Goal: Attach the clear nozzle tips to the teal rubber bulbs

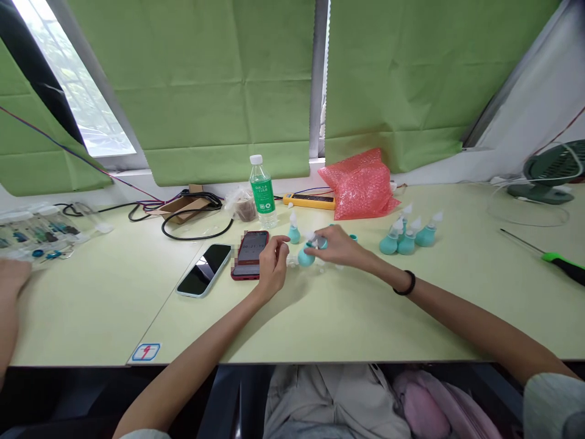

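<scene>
My left hand (273, 262) rests on the pale green table (320, 317), fingers curled and pinched on a small clear piece beside a teal bulb (305, 258). My right hand (336, 244), with a black band on its wrist, reaches in from the right, fingers closed over a teal bulb with a clear tip. One more teal bulb (294, 231) stands upright just behind the hands. Several finished teal bulbs (407, 238) stand in a group to the right. Two phones lie left of my left hand: a red one (250, 255) and a light-cased one (205, 270).
A green-labelled water bottle (262, 192), a pink bubble-wrap bag (361, 183), a yellow power strip (311, 200) and black cables (192, 213) lie at the back. A green-handled screwdriver (555, 262) and a fan (551, 171) are at right. Another person's hand (11, 277) and clear packets (36, 235) are at left.
</scene>
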The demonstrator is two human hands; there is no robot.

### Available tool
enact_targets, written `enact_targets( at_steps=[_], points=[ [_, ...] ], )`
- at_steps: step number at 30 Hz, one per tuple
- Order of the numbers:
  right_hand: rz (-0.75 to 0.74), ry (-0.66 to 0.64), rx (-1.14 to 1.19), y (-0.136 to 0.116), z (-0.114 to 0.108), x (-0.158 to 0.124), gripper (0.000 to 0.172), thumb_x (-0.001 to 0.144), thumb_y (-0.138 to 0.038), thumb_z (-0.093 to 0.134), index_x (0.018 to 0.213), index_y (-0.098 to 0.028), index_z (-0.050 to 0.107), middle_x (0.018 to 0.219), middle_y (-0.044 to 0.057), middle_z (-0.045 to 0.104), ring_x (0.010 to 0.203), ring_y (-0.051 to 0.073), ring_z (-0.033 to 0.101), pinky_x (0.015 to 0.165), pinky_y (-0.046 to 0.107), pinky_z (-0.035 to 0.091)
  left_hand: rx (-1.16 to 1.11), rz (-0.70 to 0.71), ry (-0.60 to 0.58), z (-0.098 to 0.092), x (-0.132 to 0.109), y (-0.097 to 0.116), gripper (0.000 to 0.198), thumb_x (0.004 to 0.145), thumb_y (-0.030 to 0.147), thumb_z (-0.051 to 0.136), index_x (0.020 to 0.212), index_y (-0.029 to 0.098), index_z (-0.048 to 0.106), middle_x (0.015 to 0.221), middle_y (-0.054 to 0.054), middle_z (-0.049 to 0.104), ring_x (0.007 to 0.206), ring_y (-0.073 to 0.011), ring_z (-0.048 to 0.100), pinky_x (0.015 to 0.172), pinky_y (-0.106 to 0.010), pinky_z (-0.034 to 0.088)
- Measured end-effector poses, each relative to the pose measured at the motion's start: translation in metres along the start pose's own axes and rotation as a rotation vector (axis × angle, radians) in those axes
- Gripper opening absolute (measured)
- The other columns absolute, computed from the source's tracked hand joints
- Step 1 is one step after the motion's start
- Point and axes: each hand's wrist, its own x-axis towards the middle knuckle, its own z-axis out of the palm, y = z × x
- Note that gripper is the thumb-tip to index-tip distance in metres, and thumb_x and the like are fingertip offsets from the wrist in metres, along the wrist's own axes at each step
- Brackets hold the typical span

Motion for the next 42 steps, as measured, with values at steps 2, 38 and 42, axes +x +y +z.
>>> enact_targets(
  at_steps=[2,38,42],
  points=[
    [0.03,0.107,-0.037,0.006,-0.009,0.014,0.026,0.062,-0.04,0.052,0.052,-0.016,0.048,0.05,-0.001,0.048,0.049,0.01,0.043,0.045,0.022,0.028,-0.035,-0.011,0.035,0.0,0.001,-0.001,0.02,0.081,0.027,0.03,0.086,0.017,0.046,0.067,0.0,0.047,0.062,-0.0104,0.046,0.059,-0.021,0.035],
    [-0.026,-0.04,0.269,-0.005,0.025,-0.054,0.012,0.062,-0.016,0.047,0.051,-0.015,0.043,0.049,-0.002,0.047,0.048,0.008,0.043,0.05,0.02,0.031,-0.835,-0.472,-0.812,0.006,0.003,-0.003,0.028,0.077,0.038,0.033,0.059,0.016,0.033,0.044,0.004,0.036,0.038,-0.0063,0.031,0.041,-0.02,0.024],
    [0.137,-0.138,0.678,0.0,0.024,-0.054,0.005,0.059,-0.013,0.043,0.059,-0.017,0.039,0.05,-0.004,0.044,0.045,0.008,0.043,0.046,0.021,0.033,-0.507,-0.288,-0.63,0.004,0.004,-0.006,0.031,0.078,0.041,0.029,0.062,0.016,0.038,0.048,0.003,0.039,0.042,-0.0076,0.035,0.044,-0.021,0.026]
  ],
)
